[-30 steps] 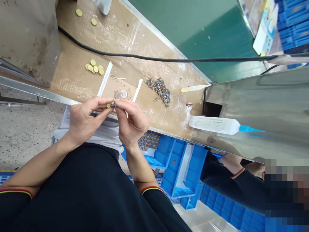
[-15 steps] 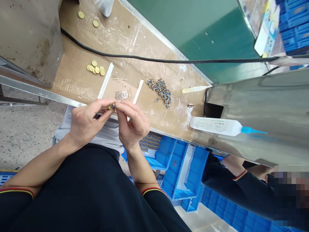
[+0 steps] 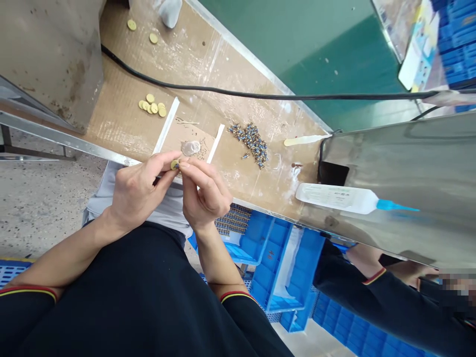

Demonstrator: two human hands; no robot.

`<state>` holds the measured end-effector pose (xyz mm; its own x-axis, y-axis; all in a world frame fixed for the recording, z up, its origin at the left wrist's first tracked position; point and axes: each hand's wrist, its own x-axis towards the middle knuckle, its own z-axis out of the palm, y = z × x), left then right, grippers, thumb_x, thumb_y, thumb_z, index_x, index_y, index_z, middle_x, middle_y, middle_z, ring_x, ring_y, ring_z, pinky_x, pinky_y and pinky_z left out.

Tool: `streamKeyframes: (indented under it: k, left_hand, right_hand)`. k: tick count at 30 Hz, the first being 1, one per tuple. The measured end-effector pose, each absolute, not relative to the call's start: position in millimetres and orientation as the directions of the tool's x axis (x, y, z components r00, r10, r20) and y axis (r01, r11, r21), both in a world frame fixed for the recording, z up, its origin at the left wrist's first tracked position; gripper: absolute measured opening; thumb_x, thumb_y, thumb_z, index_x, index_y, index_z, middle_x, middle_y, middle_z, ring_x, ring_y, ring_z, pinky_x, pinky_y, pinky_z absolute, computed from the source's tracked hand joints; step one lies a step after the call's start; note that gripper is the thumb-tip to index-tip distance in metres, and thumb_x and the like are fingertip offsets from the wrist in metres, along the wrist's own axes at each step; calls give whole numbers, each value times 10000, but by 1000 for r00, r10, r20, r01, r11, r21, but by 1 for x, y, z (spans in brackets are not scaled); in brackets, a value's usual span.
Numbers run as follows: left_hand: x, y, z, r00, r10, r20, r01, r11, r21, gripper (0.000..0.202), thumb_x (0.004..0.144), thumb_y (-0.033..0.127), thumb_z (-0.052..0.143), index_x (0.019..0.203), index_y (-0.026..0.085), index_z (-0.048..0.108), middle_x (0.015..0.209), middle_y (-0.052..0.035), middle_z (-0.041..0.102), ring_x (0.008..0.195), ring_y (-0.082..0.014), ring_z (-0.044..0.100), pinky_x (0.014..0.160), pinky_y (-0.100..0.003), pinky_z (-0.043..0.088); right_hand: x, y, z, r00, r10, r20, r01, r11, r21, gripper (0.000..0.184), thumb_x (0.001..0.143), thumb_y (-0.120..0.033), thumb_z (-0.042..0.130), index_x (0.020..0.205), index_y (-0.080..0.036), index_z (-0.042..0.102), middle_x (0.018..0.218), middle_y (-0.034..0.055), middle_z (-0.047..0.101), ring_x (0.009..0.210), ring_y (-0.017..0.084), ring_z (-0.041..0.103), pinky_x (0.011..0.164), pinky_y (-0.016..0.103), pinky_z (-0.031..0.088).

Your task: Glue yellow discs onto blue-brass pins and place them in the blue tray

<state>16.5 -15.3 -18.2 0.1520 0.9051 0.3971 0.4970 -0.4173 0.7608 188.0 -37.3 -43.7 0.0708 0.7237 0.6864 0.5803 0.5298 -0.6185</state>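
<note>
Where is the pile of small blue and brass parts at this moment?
In the head view, the pile lies on the cardboard bench top, just right of the white strip and beyond the right hand.

your cardboard-topped bench (image 3: 119, 126) carries scattered yellow discs (image 3: 152, 105), a heap of small blue-and-brass parts (image 3: 251, 145), a clear plastic disc (image 3: 191, 148) and a flat wooden stick (image 3: 305, 141).
</note>
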Motion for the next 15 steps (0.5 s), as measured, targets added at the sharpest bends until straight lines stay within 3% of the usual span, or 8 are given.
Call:
streamKeyframes:
  k: [11, 15]
  left_hand:
    - [21, -19, -17, 149, 901, 408, 500, -425, 755, 316, 1126, 173, 813, 1416, 297, 821, 1167, -8, 938, 947, -201, 932, 831, -266, 741]
    - [21, -18, -11, 159, 915, 371, 427, -402, 810, 328, 1108, 156, 831, 1403, 300, 822, 1188, 1, 937, 977, -202, 934, 879, -277, 758]
  right_hand:
    - [187, -38, -41, 91, 685, 723, 593, 546, -592, 508, 1095, -72, 766, 1487, -391, 822, 1296, -13, 915, 1168, 201, 918, 1036, 371, 801]
    - [188, -37, -39, 101, 658, 746, 610, 552, -569, 493, 1089, -69, 776, 1466, -383, 833, 1268, -13, 920, 1120, 200, 920, 974, 368, 804]
